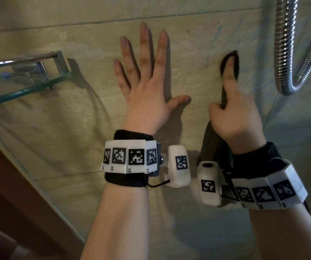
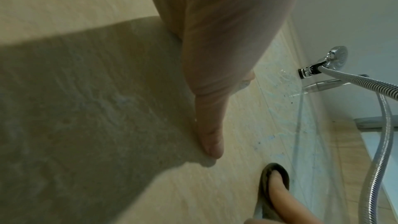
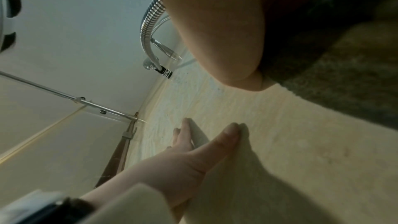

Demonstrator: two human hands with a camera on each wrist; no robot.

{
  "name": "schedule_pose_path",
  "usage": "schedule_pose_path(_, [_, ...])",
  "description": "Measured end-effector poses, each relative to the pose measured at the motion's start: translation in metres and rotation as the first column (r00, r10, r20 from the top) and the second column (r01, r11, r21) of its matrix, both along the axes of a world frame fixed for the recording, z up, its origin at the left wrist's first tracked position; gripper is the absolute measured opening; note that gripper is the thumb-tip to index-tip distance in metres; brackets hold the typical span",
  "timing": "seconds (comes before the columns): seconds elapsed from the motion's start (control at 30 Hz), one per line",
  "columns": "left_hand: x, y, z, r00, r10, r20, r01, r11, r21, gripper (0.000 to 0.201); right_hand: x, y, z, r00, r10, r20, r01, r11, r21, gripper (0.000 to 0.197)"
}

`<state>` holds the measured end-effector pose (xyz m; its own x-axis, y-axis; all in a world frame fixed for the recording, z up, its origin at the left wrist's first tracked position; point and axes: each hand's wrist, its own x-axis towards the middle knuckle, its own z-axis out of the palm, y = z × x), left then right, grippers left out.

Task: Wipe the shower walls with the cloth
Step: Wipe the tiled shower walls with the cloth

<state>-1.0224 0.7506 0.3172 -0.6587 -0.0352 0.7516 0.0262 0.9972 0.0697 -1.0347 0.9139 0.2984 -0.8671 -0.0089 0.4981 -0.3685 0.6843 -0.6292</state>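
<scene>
The shower wall (image 1: 72, 121) is beige stone-look tile. My left hand (image 1: 147, 87) lies flat on it with the fingers spread and holds nothing; its thumb (image 2: 211, 135) touches the tile. To its right, my right hand (image 1: 233, 113) grips a dark olive cloth (image 1: 214, 145). The index finger is stretched out and presses the cloth's top end (image 1: 235, 59) against the wall, while the thumb and other fingers curl round it. The rest of the cloth hangs below the wrist. In the right wrist view the cloth (image 3: 344, 74) bunches under the palm.
A glass shelf (image 1: 25, 89) with a chrome rail juts from the wall at the left. A chrome shower hose (image 1: 286, 53) loops at the right, by the corner with a pale side wall (image 2: 344, 14). A brown frame (image 1: 10, 184) edges a glass panel at lower left.
</scene>
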Motion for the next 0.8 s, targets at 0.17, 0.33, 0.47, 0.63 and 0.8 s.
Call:
schedule_pose_path(0.17, [0.0, -0.001, 0.0, 1.0, -0.002, -0.001, 0.002, 1.0, -0.005, 0.117, 0.002, 0.004, 0.001, 1.0, 0.021, 0.005, -0.021, 0.999, 0.046, 0.088])
schedule_pose_path(0.33, [0.001, 0.0, 0.001, 1.0, -0.006, 0.005, 0.006, 1.0, 0.0, 0.118, -0.003, 0.007, 0.004, 0.999, -0.043, -0.007, 0.043, 0.999, -0.025, 0.09])
schedule_pose_path(0.47, [0.001, 0.0, 0.001, 1.0, 0.0, 0.013, 0.0, 1.0, 0.002, 0.118, -0.001, -0.008, -0.007, 1.0, -0.011, 0.014, 0.011, 1.0, 0.003, 0.093])
schedule_pose_path(0.63, [0.001, 0.001, 0.001, 1.0, 0.007, 0.015, -0.007, 1.0, -0.004, 0.117, 0.008, -0.02, -0.02, 0.992, 0.125, 0.032, -0.127, 0.986, 0.105, 0.095])
schedule_pose_path(0.8, [0.001, 0.0, 0.001, 1.0, 0.003, 0.008, -0.003, 1.0, -0.005, 0.115, 0.009, -0.028, -0.017, 0.973, 0.23, -0.005, -0.227, 0.964, 0.141, 0.089])
